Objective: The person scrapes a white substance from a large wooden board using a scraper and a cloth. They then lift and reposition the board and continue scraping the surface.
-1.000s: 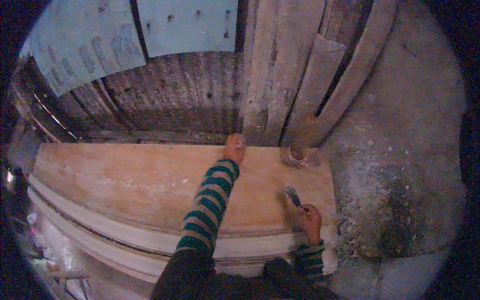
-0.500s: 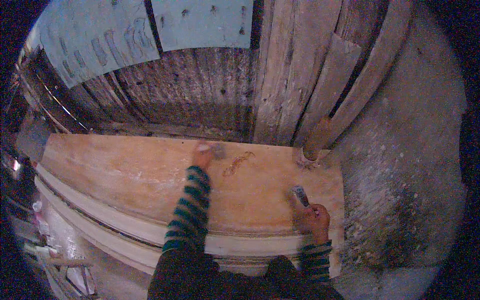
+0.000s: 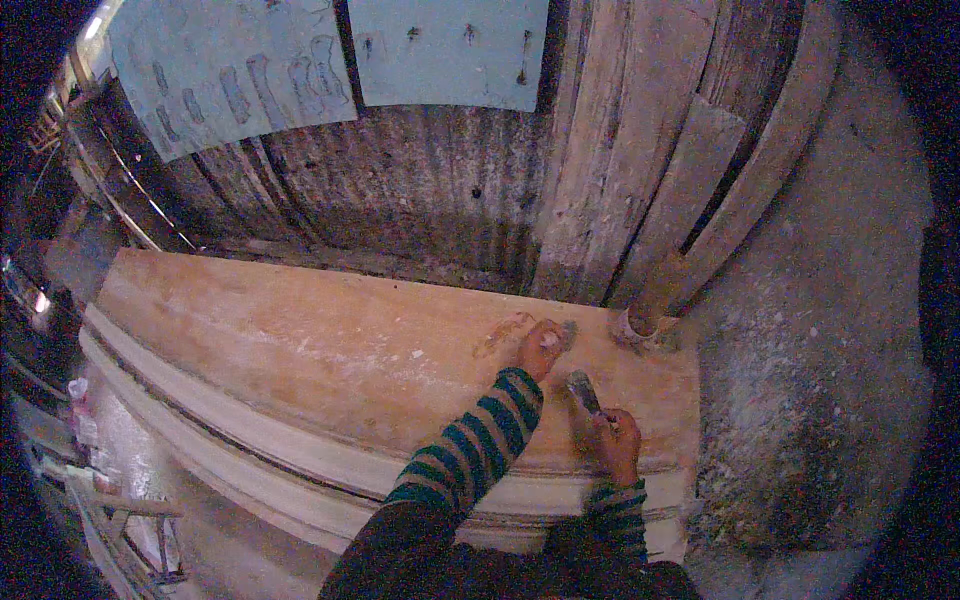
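A long, pale wooden board (image 3: 330, 330) with a smooth top lies across in front of me. My left hand (image 3: 543, 345) is over its right part, closed around a small grey flat piece (image 3: 569, 333) whose kind I cannot make out. Just beside that hand is a brownish smeared patch (image 3: 497, 336) on the wood. Nearer to me and further right, my right hand (image 3: 617, 435) grips a short scraper-like tool (image 3: 582, 390). Its broad grey end points up and left, close to my left hand. Both sleeves are striped green and grey.
A small round pot (image 3: 640, 322) with brownish contents stands at the board's far right corner. Weathered planks (image 3: 640, 150) and a corrugated sheet (image 3: 410, 190) rise behind. Rough, spattered ground (image 3: 780, 400) lies right. A wooden stool-like frame (image 3: 140, 520) is at lower left.
My left hand has swept right and slightly nearer, from left of the brownish patch to its right side. The right hand has shifted slightly left with its tool, and the view has moved a little.
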Tool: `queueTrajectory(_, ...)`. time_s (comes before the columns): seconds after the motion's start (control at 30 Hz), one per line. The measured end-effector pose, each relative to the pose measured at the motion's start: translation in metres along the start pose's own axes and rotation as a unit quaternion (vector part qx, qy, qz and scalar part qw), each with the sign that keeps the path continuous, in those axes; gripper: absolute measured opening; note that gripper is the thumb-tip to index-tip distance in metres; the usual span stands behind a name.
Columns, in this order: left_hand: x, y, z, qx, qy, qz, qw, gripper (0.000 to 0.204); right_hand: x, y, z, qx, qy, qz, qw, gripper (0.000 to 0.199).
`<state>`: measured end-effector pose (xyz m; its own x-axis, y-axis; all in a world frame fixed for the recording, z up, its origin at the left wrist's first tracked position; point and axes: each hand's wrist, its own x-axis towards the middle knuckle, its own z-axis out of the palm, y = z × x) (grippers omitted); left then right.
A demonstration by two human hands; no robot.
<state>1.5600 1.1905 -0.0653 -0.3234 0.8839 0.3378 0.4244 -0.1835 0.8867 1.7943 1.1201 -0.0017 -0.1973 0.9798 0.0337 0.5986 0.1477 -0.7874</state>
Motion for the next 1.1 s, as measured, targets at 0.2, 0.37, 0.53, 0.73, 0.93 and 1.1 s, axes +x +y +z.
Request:
queueTrajectory(0.2,0.037,-0.111,-0.139,0.032,0.239,-0.148,0.959,0.020,0.008,0.013,-0.036,-0.046,-0.027,0.002,0.999,0.022)
queueTrajectory(0.37,0.012,-0.051,-0.279,0.334,0.201,-0.159,0.907,0.023,0.032,-0.007,-0.020,-0.076,-0.077,-0.043,0.993,0.022)
queueTrajectory(0.53,-0.087,0.000,-0.297,0.070,0.225,-0.165,0.958,0.017,0.076,-0.090,0.032,-0.094,-0.197,-0.034,0.975,0.023)
queueTrajectory(0.73,-0.113,0.081,-0.220,0.052,0.114,-0.204,0.971,0.010,0.170,-0.101,0.139,0.003,-0.071,-0.213,0.974,0.025)
queueTrajectory(0.93,-0.087,0.037,-0.079,-0.115,0.075,-0.179,0.974,0.024,0.142,-0.092,0.090,0.080,-0.183,-0.112,0.973,0.032)
queueTrajectory(1.1,-0.044,-0.036,-0.116,-0.034,0.137,-0.148,0.979,0.019,0.074,-0.097,-0.007,-0.036,-0.227,0.052,0.972,0.023)
